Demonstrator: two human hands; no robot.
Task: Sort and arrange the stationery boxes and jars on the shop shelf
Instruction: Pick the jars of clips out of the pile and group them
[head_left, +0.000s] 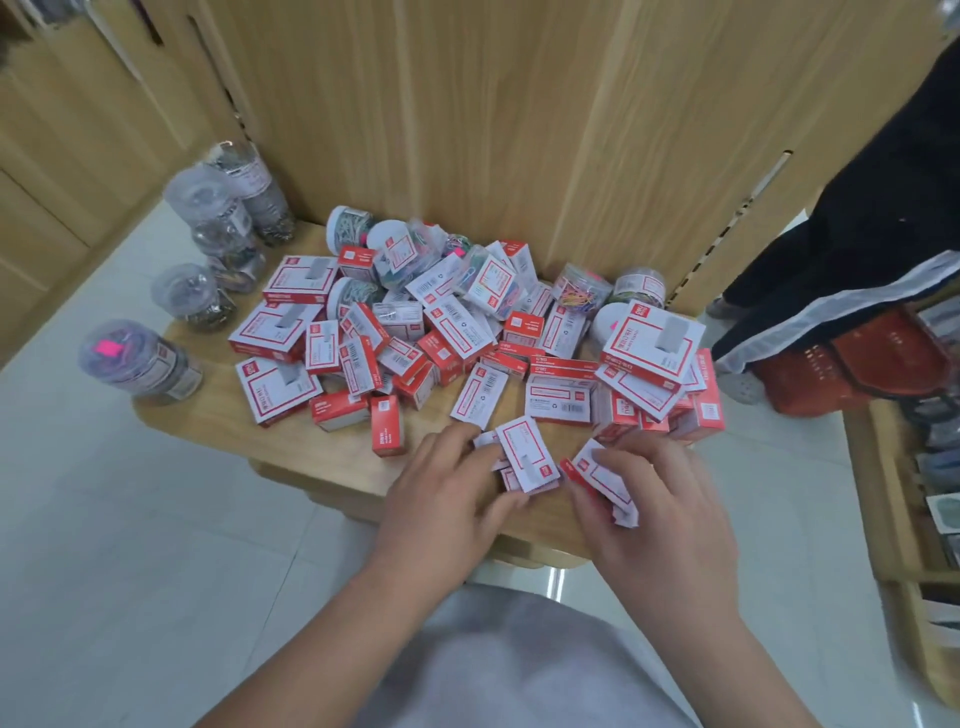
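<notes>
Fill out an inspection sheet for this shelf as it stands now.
Surface: wooden shelf, front strip bare.
Job's things: red and white boxes in a loose heap; clear jars upright at the left edge, more jars lying in the heap.
Clutter: nothing seen apart from the stock.
Grippers: left hand on small boxes at the front; right hand holds a small box.
Cables: nothing seen.
Surroundings: wooden back panel, pale tiled floor, another person's legs, red basket at right.
</notes>
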